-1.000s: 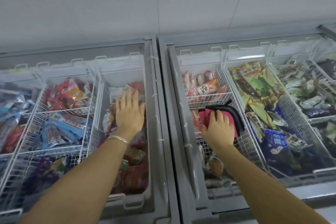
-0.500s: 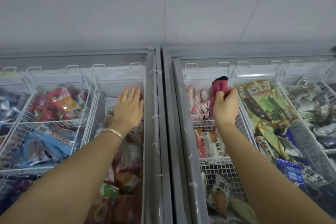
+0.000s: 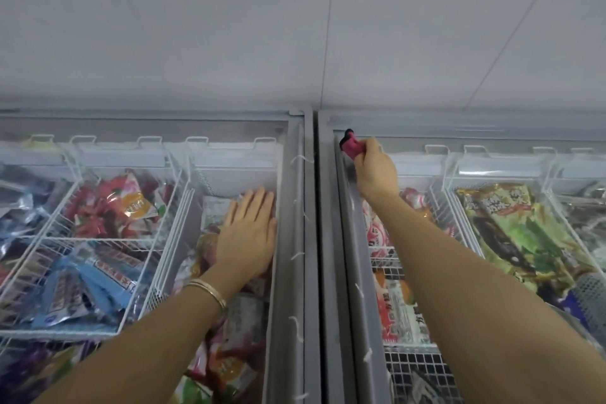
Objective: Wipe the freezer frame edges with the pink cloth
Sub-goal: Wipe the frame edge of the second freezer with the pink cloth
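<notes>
1. The right hand (image 3: pixel 375 170) is clenched around the pink cloth (image 3: pixel 351 145), pressed into the right freezer frame's (image 3: pixel 331 239) corner at 12 o'clock.
2. The left hand (image 3: pixel 249 233) lies flat, fingers released, on the left freezer's glass lid (image 3: pixel 131 207).

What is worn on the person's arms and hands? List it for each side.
Left hand: no glove, forearm bare with no sleeve in view, and thin gold-coloured metal bangles around the wrist. Right hand: no glove, no sleeve in view, nothing on the wrist. No rings show on either hand's fingers.
</notes>
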`<action>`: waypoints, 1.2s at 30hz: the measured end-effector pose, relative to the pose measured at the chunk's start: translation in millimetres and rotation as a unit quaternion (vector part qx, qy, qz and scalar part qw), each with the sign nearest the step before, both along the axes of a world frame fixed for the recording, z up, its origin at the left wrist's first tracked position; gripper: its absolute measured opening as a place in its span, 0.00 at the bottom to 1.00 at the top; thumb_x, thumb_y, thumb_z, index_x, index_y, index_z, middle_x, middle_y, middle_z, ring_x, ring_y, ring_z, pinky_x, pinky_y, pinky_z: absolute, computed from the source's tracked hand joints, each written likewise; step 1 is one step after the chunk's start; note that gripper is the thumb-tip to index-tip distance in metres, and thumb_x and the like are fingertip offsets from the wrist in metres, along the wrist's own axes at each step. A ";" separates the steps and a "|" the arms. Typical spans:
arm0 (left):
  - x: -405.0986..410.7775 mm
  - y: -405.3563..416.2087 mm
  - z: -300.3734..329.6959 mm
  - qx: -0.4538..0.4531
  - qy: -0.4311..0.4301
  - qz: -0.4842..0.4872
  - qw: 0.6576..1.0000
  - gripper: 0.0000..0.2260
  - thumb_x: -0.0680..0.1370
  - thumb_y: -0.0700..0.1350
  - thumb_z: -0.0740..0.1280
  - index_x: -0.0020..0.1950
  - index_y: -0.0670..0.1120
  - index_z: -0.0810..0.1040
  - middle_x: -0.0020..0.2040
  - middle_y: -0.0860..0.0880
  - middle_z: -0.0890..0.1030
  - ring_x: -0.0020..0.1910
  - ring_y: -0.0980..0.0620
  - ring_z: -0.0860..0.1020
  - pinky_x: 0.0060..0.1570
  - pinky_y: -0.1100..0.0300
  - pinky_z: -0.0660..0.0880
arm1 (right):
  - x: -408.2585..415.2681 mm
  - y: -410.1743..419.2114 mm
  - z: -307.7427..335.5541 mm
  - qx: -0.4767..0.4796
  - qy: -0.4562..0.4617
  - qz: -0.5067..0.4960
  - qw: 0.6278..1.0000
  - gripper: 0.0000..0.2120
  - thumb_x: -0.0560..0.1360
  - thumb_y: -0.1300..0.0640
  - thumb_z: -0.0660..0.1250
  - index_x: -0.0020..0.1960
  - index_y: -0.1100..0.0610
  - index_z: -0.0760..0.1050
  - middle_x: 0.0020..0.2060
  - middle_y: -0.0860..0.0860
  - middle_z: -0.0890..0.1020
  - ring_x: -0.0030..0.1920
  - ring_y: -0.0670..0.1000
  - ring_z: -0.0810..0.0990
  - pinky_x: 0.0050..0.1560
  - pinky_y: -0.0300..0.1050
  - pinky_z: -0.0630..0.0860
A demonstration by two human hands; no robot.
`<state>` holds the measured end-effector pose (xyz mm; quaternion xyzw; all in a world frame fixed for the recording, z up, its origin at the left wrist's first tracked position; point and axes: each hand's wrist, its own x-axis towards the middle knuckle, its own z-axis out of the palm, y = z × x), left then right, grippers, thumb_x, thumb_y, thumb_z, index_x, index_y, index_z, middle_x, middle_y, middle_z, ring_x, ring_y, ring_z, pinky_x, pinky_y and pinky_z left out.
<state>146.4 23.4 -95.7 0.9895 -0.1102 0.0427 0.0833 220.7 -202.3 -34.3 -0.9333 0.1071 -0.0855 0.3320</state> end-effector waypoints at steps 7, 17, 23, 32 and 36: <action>-0.8 -0.6 -1.1 -0.012 -0.012 -0.002 1.000 0.28 0.78 0.53 0.42 0.73 0.44 0.63 0.74 0.45 0.65 0.74 0.46 0.61 0.72 0.47 0.53 | 30.5 6.6 -11.9 0.035 0.078 0.057 0.995 0.15 0.78 0.60 0.52 0.62 0.61 0.69 0.46 0.60 0.78 0.42 0.59 0.76 0.38 0.47 0.68; -0.8 0.3 -4.3 -0.021 -0.014 -0.001 1.000 0.27 0.78 0.54 0.42 0.74 0.45 0.62 0.74 0.46 0.64 0.74 0.47 0.60 0.73 0.48 0.53 | 39.4 7.8 -15.8 0.048 0.137 0.112 0.983 0.12 0.78 0.59 0.50 0.58 0.60 0.68 0.38 0.52 0.74 0.34 0.50 0.71 0.36 0.45 0.65; -2.4 -0.1 -2.4 -0.018 -0.009 -0.001 1.000 0.28 0.78 0.54 0.41 0.74 0.45 0.61 0.75 0.47 0.63 0.75 0.47 0.59 0.73 0.49 0.52 | 20.6 1.6 -13.0 0.024 0.140 0.139 0.980 0.10 0.78 0.58 0.51 0.53 0.61 0.69 0.41 0.58 0.77 0.39 0.58 0.74 0.43 0.52 0.73; -3.6 -1.6 1.2 -0.021 0.018 0.007 1.000 0.27 0.78 0.53 0.43 0.75 0.46 0.59 0.76 0.46 0.61 0.75 0.47 0.56 0.75 0.48 0.50 | -57.8 3.4 -9.0 0.006 0.122 0.186 0.975 0.09 0.78 0.60 0.52 0.50 0.62 0.70 0.39 0.55 0.75 0.39 0.56 0.74 0.38 0.46 0.67; -7.8 -3.6 7.7 -0.025 0.007 0.004 1.000 0.25 0.79 0.50 0.45 0.72 0.41 0.64 0.73 0.40 0.66 0.72 0.42 0.62 0.73 0.46 0.55 | -108.3 6.6 -8.7 0.030 0.088 0.185 0.978 0.08 0.78 0.62 0.54 0.46 0.63 0.71 0.35 0.48 0.74 0.39 0.53 0.73 0.39 0.44 0.64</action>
